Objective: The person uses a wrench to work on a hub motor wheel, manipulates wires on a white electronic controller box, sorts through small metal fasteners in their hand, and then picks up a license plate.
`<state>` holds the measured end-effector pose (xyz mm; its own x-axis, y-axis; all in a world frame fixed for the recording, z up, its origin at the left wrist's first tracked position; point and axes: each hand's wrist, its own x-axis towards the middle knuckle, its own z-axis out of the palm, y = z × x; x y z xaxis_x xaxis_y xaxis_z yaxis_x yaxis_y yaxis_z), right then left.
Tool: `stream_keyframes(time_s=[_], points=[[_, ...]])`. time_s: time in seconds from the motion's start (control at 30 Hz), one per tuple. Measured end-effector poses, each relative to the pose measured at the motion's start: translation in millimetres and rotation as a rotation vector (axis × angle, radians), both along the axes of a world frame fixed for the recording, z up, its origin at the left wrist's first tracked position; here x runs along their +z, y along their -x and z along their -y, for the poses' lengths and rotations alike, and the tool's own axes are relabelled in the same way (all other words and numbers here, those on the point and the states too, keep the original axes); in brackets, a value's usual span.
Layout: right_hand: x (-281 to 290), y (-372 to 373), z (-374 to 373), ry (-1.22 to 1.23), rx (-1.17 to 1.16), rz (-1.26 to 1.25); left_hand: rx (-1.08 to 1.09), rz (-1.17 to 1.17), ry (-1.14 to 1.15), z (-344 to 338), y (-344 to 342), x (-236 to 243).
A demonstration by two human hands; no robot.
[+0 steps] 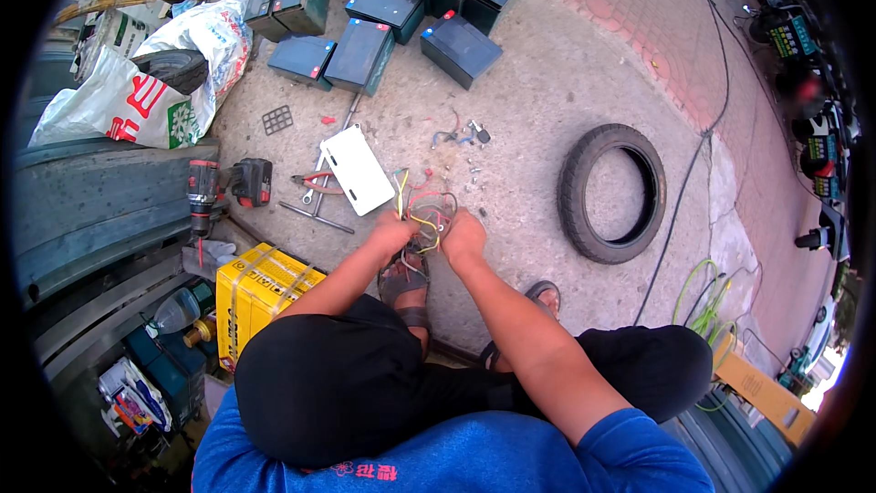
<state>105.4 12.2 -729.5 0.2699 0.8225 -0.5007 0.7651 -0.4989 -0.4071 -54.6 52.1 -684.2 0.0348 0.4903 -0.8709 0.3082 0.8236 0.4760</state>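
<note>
Low in front of my knees, my left hand [392, 231] is closed on one side of a bundle of coloured wires [422, 218]. The other side is held by my right hand [464, 236], with its fingers curled in. Yellow, red, black and pale strands loop between both hands and stick up past them. What my fingertips grip exactly is too small to tell. Just beyond my left hand lies a white rectangular cover [357, 171] with dark slots. Beside it are red-handled pliers [319, 184], a wrench [310, 190] and a metal rod [315, 217].
Several dark batteries [461, 50] stand at the back. A black tyre [570, 196] lies to the right. At left are a cordless drill [202, 190], a battery pack [251, 183], a yellow box [260, 288] and a white sack [196, 55]. Small screws [472, 172] lie scattered ahead.
</note>
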Motion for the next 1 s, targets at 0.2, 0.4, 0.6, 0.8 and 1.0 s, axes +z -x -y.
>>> stream_keyframes(time_s=[0.2, 0.4, 0.6, 0.8, 1.0], points=[[-4.2, -6.1, -10.5, 0.095, 0.095, 0.013, -0.149, -0.085, -0.045, 5.8, 3.8, -27.2], [11.8, -11.3, -19.4, 0.168, 0.004, -0.2, -0.075, -0.024, -0.107, 16.2, 4.1, -30.9], [17.6, -12.7, -26.8, 0.053, -0.102, -0.412, 0.095, 0.269, 0.088, 6.2, -3.9, -23.7], [43.8, -8.3, -41.6, -0.087, -0.199, -0.457, 0.294, 0.391, -0.13, 13.8, -2.7, -25.2], [47.1, -7.0, -42.1, -0.089, -0.178, -0.509, 0.44, 0.579, -0.004, 9.4, -1.3, -1.8]])
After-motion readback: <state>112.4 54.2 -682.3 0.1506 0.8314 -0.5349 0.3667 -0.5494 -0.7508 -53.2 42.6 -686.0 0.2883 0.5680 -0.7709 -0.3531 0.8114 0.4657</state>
